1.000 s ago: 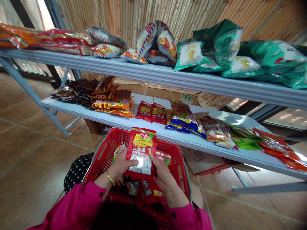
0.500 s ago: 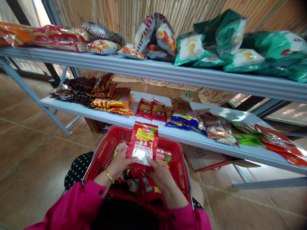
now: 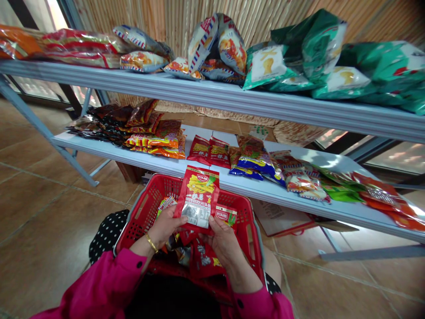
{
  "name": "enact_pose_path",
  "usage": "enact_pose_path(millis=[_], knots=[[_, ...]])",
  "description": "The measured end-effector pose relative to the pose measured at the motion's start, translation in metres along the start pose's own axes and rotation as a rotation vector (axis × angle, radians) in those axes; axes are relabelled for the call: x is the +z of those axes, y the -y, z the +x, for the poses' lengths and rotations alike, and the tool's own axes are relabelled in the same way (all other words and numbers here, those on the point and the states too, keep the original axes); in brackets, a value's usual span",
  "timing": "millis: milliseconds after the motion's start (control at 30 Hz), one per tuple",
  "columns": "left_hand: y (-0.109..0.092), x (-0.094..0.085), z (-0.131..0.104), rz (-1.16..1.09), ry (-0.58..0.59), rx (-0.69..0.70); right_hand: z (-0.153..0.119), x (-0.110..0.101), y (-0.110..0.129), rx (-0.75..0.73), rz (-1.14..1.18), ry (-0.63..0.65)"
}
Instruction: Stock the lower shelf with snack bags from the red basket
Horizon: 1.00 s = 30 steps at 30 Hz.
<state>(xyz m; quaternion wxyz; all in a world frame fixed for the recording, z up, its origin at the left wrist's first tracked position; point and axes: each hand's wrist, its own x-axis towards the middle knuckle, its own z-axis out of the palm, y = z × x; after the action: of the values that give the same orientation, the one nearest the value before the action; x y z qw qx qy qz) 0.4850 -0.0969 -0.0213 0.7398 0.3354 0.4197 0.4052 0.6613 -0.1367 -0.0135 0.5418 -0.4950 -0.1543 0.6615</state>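
Observation:
A red snack bag with yellow sticks pictured on it is held upright between my two hands, above a red shopping basket. My left hand pinches its lower left edge, thumb on the front. At the lower right edge, my right hand grips it the same way. Inside the basket, matching red bags lie below and to the right of the held one. A colourful packet shows behind my left hand. Other basket contents are partly hidden by my hands.
A lower shelf just beyond the basket carries two red bags, stacked orange packets and blue-edged packets. Larger green bags lie on the upper shelf. A cardboard box sits under the shelving.
The held bag has tilted slightly, and the glare on its clear window has faded. My right thumb has slid outward to the bag's edge. Both hands keep hold of it.

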Motion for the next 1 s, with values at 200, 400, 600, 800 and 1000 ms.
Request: enact_pose_path(millis=[200, 400, 600, 800, 1000], knots=[[-0.002, 0.001, -0.003, -0.028, 0.021, -0.025, 0.004, -0.004, -0.001, 0.002, -0.010, -0.022], [-0.009, 0.006, -0.005, -0.008, -0.003, -0.031, 0.010, -0.007, -0.005, -0.010, 0.023, -0.065], [-0.009, 0.004, -0.002, 0.043, -0.029, -0.025, 0.008, -0.005, -0.002, 0.006, 0.018, -0.078], [-0.009, 0.002, -0.003, 0.066, -0.017, -0.013, 0.009, -0.002, -0.003, 0.021, -0.014, -0.143], [-0.010, 0.001, -0.007, 0.039, -0.009, -0.027, 0.011, -0.002, -0.003, 0.063, 0.017, -0.191]])
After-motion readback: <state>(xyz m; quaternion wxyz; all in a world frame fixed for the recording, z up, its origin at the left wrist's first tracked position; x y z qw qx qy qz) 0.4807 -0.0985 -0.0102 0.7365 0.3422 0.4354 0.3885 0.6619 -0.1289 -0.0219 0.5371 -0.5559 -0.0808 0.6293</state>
